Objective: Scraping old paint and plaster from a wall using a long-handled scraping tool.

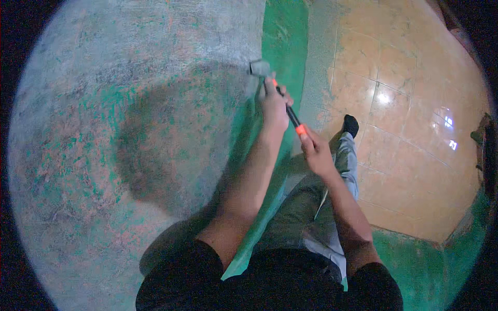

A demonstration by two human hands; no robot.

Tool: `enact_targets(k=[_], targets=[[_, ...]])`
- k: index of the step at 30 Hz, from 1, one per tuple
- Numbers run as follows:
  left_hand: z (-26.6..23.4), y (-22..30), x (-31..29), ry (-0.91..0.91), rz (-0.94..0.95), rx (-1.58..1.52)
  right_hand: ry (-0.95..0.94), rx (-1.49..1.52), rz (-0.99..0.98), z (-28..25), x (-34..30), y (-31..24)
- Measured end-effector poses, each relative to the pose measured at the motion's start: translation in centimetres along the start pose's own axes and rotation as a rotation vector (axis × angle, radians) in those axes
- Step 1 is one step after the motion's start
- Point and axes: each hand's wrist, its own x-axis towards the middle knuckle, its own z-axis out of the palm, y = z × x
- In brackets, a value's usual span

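Both hands are closed on a scraper [294, 117] with a black and orange handle and a wide grey head. My left hand [275, 105] grips it up by the head, and my right hand [317, 154] wraps round the lower end of the handle. The scraper's head lies against the wall [171, 140], beside the border of a green painted strip [284, 36]; whether its edge presses on the surface cannot be made out. Patches of green, pinkish and grey show on the worn wall. Blur softens the head and my left fingers.
Tan glossy floor tiles [394, 160] spread to the right, with dusty grey residue [319, 67] along the wall's foot. My foot in a dark sock [351, 125] rests on them. More green surface [410, 259] is at the lower right. A dark object [486, 150] stands at the right rim.
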Motion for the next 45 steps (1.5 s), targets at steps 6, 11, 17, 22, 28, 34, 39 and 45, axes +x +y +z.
enact_targets(k=[6,11,17,22,28,34,39,45], targets=[[-0.7,-1.6,-1.7,0.106,0.009,0.043,-0.119,-0.040,0.117,-0.7,-1.8,2.0],[-0.9,-1.0,-0.6,0.035,0.035,0.023,-0.007,0.050,0.000,0.6,-0.7,1.6],[1.9,1.4,1.2,-0.051,0.074,0.035,-0.122,0.104,0.168,-1.0,1.9,-1.6],[-1.0,0.7,-2.3,0.006,0.015,-0.003,-0.058,0.072,0.020,0.8,-2.0,0.6],[2.3,3.8,1.3,-0.073,0.102,0.014,-0.173,0.149,0.186,-0.9,3.8,-2.8],[-1.0,1.3,-2.7,0.039,0.011,0.022,-0.110,0.092,0.046,1.2,-2.0,0.2],[0.5,3.9,1.2,-0.054,0.022,-0.003,-0.190,0.182,0.242,0.6,2.8,-3.9],[2.7,4.3,2.2,-0.078,0.049,-0.015,-0.174,0.184,0.254,-0.4,4.5,-3.6]])
